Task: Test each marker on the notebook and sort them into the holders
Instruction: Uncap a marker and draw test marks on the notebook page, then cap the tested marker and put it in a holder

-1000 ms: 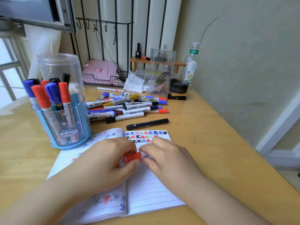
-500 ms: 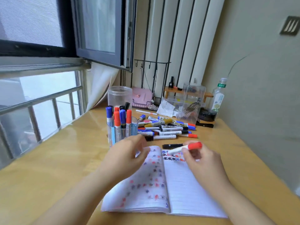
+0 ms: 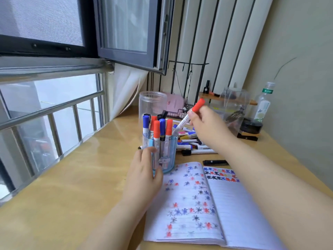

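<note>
My right hand pinches a red-capped marker, tilted with its lower end at the rim of the blue holder. Several red, blue and black capped markers stand upright in that holder. My left hand grips the holder's left side. Behind it stands a clear cylindrical holder. The open notebook lies in front, marked with coloured asterisks. A pile of markers lies behind the notebook, and a black marker lies just above the page.
A window with metal bars runs along the left of the wooden desk. At the back right stand a clear plastic box, a bottle, a black round tin and a small wooden shelf.
My right hand has lifted the red-capped marker from over the notebook to the blue holder. My left hand moved from the notebook to the holder's side. The view tilted up and left.
</note>
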Demonstrator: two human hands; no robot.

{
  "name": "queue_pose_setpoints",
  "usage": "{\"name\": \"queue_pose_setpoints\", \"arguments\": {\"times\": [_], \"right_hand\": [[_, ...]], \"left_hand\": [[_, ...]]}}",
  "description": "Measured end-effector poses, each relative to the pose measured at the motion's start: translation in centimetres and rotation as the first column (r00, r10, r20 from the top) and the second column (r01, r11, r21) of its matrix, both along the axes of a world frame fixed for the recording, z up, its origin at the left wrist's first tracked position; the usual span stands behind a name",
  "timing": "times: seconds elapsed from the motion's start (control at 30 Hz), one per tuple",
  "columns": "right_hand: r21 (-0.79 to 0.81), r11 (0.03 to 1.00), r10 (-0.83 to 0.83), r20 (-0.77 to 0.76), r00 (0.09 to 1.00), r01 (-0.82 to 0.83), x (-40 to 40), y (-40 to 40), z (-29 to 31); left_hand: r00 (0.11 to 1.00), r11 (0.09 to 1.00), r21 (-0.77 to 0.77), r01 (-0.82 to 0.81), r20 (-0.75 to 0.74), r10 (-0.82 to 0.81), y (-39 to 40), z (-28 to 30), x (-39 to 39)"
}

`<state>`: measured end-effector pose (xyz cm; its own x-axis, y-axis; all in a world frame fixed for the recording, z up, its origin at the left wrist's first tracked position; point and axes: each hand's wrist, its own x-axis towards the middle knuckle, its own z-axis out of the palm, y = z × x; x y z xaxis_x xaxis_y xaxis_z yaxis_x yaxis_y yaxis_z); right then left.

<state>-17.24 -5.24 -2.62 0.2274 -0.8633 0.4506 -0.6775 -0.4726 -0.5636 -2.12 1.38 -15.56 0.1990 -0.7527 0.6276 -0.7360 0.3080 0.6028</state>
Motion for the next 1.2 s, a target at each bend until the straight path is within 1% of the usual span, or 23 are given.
{"name": "queue_pose_setpoints", "arguments": {"times": [0.1,0.23,0.3,0.4,0.5,0.57,0.63,0.7,0.8,0.87,0.93,1.0,1.07,1.2], "right_hand": [[0.073,0.997,0.029,-0.163,0.986,-0.018,1.1,-0.8,-0.2],[0.178,0.983,0.091,-0.248,0.964,-0.047,2.1,-0.8,-1.3],[0.202,0.978,0.112,-0.284,0.952,-0.055,2.3,-0.6,-2.2],[0.21,0.972,0.156,-0.229,0.961,-0.108,2.0,-0.3,-3.2],[0.207,0.965,0.183,-0.101,0.978,-0.159,0.5,0.1,-3.7],[0.218,0.967,0.137,-0.008,0.991,-0.132,-1.6,0.5,-4.0],[0.23,0.972,0.056,-0.013,0.998,-0.051,-4.4,0.3,-4.9],[0.233,0.971,-0.032,-0.052,0.998,0.043,-7.5,0.1,-6.0],[0.234,0.961,-0.121,-0.131,0.984,0.149,-11.5,-0.3,-7.6],[0.2,0.955,-0.177,-0.212,0.961,0.22,-13.4,-0.5,-8.3],[0.164,0.945,-0.221,-0.315,0.923,0.282,-14.4,-0.7,-8.6],[0.144,0.94,-0.23,-0.4,0.887,0.309,-15.0,-1.0,-8.7],[0.117,0.944,-0.224,-0.462,0.858,0.309,-15.4,-1.5,-9.0],[0.06,0.959,-0.184,-0.608,0.773,0.276,-15.6,-3.4,-9.4]], "left_hand": [[0.999,0.999,0.02,-0.025,-0.039,0.026,-0.2,0.1,-0.1],[0.994,0.997,0.058,-0.056,-0.089,0.061,-0.5,0.0,0.0],[0.992,0.997,0.044,-0.066,-0.104,0.07,-0.5,0.0,0.0],[0.994,0.999,-0.002,-0.054,-0.096,0.054,-0.2,0.2,-0.2],[0.998,1.0,-0.025,-0.007,-0.061,0.006,0.3,0.2,-0.6],[0.998,0.999,-0.007,0.05,-0.044,-0.05,0.6,0.1,-0.8],[0.995,0.995,0.013,0.098,-0.002,-0.098,0.9,0.4,-1.3],[0.988,0.989,0.034,0.141,0.058,-0.143,0.9,1.4,-2.4],[0.962,0.977,0.075,0.201,0.172,-0.212,0.5,3.3,-4.8],[0.949,0.967,0.115,0.225,0.199,-0.245,-0.2,4.2,-6.6],[0.95,0.962,0.145,0.229,0.183,-0.254,-1.0,4.3,-8.5],[0.959,0.965,0.137,0.226,0.144,-0.245,-1.7,3.4,-10.2],[0.967,0.971,0.087,0.221,0.113,-0.23,-2.1,2.3,-11.2],[0.946,0.967,0.024,0.254,0.201,-0.254,-2.6,1.5,-10.8]]}}
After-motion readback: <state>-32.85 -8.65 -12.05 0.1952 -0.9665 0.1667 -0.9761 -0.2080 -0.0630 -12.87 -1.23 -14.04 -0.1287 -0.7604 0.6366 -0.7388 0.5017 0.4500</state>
